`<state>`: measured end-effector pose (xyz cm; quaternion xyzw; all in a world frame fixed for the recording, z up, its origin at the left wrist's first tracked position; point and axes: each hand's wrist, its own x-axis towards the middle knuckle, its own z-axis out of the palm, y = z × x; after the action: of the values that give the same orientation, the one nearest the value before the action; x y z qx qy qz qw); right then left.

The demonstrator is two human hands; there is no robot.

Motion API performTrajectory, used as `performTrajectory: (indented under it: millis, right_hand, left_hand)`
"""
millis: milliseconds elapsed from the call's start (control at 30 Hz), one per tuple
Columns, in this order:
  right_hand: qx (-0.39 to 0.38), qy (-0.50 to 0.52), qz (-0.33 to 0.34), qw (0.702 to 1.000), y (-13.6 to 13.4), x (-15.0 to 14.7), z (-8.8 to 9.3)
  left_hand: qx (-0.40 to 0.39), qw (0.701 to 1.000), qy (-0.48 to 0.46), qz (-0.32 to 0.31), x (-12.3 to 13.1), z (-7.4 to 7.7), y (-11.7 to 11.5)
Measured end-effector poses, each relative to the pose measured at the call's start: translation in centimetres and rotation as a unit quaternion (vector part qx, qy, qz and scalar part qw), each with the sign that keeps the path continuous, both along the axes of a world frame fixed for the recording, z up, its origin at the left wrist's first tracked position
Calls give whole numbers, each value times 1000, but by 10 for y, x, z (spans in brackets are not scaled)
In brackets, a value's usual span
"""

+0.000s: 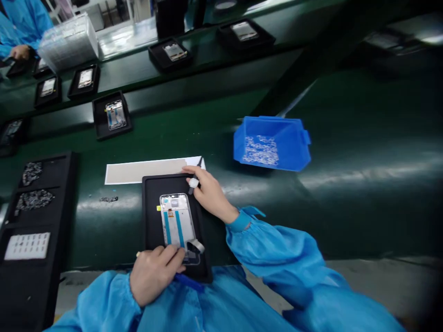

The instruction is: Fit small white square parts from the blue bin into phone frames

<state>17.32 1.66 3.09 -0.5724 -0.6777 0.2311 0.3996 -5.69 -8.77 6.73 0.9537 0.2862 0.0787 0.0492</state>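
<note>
A silver phone frame (185, 225) with two blue strips lies in a black tray (152, 221) at the table's near edge. My left hand (157, 272) is closed over the tray's lower left, fingertips at the frame's bottom end. A blue stick-like tool (188, 282) sticks out from under it; its kind is unclear. Beside those fingertips is a shiny curved piece (195, 246). At the tray's top right corner, my right hand (211, 191) pinches a slim dark tool with a white part (194, 183), its tip pointing away over a pale strip sheet (145, 172).
A blue bin (290, 147) of small clear-white pieces stands ahead right. At left is a black compartment tray (64, 207) with dark small parts and a white card (27, 246). More trayed phone frames (116, 115) line the back. A co-worker's hand (20, 52) shows far left.
</note>
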Motion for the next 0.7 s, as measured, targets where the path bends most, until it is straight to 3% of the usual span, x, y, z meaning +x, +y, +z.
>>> performTrajectory:
  millis: [167,267,333,400,567,700]
  right_hand:
    - [15,-24,-3,1000,8,4,-8]
    - [18,-32,-14,999,11,3,-3]
    - [37,-27,-31,998,10,-3,8]
    - [51,-4,-26,998,8,-15,23]
    - [-41,16,162,986,16,-76,50]
    - [-127,-24,222,966,33,-131,46]
  left_hand:
    - [-77,991,-71,79,-14,8,9]
    - [-14,963,-142,229,-47,10,40]
    - [45,933,-129,334,-73,7,65]
    - [65,910,-97,397,-94,0,87]
    - [15,909,-120,399,-113,-17,109]
    - [11,909,-147,390,-112,-23,107]
